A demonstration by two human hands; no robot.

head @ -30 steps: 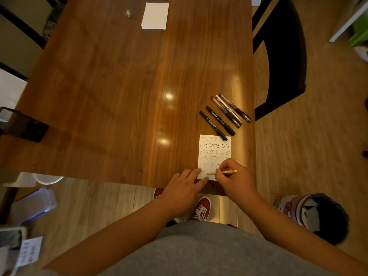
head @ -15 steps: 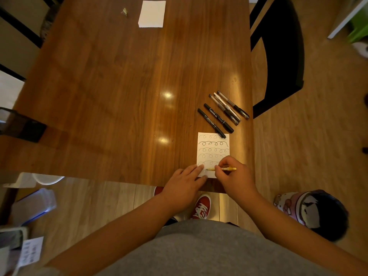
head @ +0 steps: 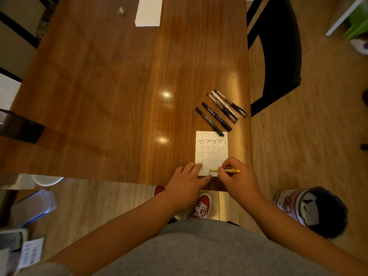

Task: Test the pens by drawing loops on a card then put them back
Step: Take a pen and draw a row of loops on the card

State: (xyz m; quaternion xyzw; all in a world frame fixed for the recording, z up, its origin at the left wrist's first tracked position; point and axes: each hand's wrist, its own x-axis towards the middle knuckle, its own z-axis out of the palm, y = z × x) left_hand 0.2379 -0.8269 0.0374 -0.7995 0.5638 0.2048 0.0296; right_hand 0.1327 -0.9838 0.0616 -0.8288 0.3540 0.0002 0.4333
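A white card (head: 211, 152) with several rows of drawn loops lies near the table's front edge. My left hand (head: 188, 186) lies flat with its fingertips pressing the card's lower left corner. My right hand (head: 237, 176) grips a yellow pen (head: 225, 170), its tip touching the card's bottom row, where one loop shows. Several black and clear pens (head: 221, 112) lie side by side just beyond the card; the tip of the nearest one overlaps its top edge.
The wooden table (head: 123, 86) holds a stack of white cards (head: 148, 12) and a small scrap (head: 121, 11) at the far end. A black chair (head: 276, 50) stands to the right. A patterned bag (head: 306, 208) and plastic bin (head: 31, 208) sit on the floor.
The yellow pen's tip has shifted a little to the right along the card's bottom row. My left hand has stayed on the card's corner.
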